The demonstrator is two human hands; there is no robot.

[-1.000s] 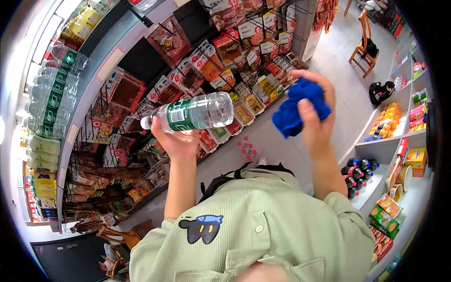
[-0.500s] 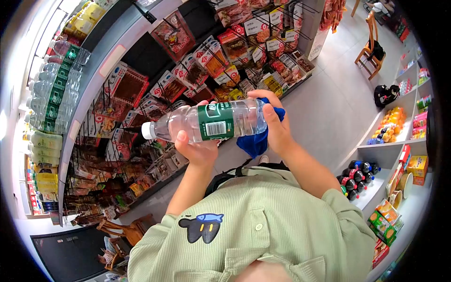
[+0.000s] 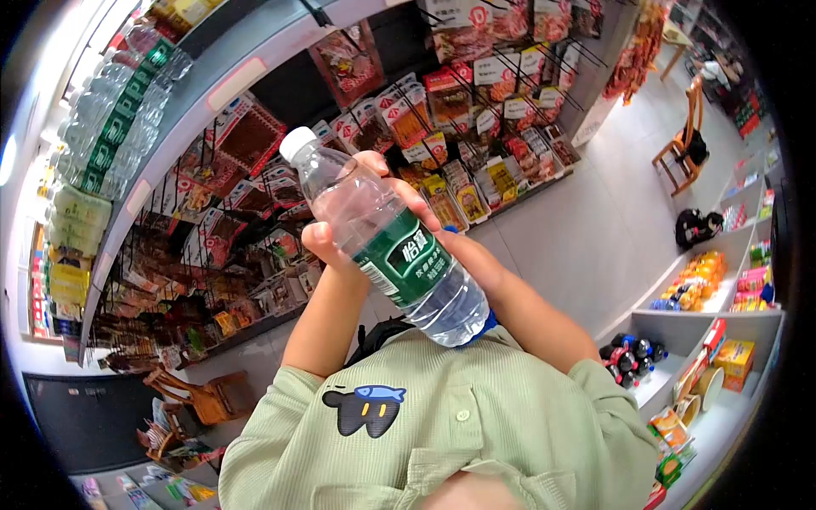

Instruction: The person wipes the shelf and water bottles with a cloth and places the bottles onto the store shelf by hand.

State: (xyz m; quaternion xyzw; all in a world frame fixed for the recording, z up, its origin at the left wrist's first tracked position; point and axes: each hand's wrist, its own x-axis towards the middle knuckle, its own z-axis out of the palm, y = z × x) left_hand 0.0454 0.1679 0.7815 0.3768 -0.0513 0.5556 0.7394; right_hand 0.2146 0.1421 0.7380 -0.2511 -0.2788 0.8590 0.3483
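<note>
A clear plastic bottle (image 3: 340, 200) with a green label and white cap is tilted in front of my chest, cap toward the upper left. My left hand (image 3: 353, 221) is closed around its upper half, thumb on the near side and fingers behind. Behind the lower part of the bottle is my right hand (image 3: 472, 259), its fingers mostly hidden. Bits of the blue cloth (image 3: 486, 325) show at the bottle's base and by the right hand, so the cloth is pressed against the far side.
Racks of packaged snacks (image 3: 450, 98) hang ahead. Water bottles (image 3: 127, 110) line a shelf at the left. At the right, a shelf (image 3: 671, 323) holds dark drink bottles and boxes. A wooden chair (image 3: 680, 149) stands on the floor, upper right.
The bottle has turned from nearly level to steeply tilted, its base now low near my chest. My right hand has brought the blue cloth from apart to behind the bottle. The view has shifted.
</note>
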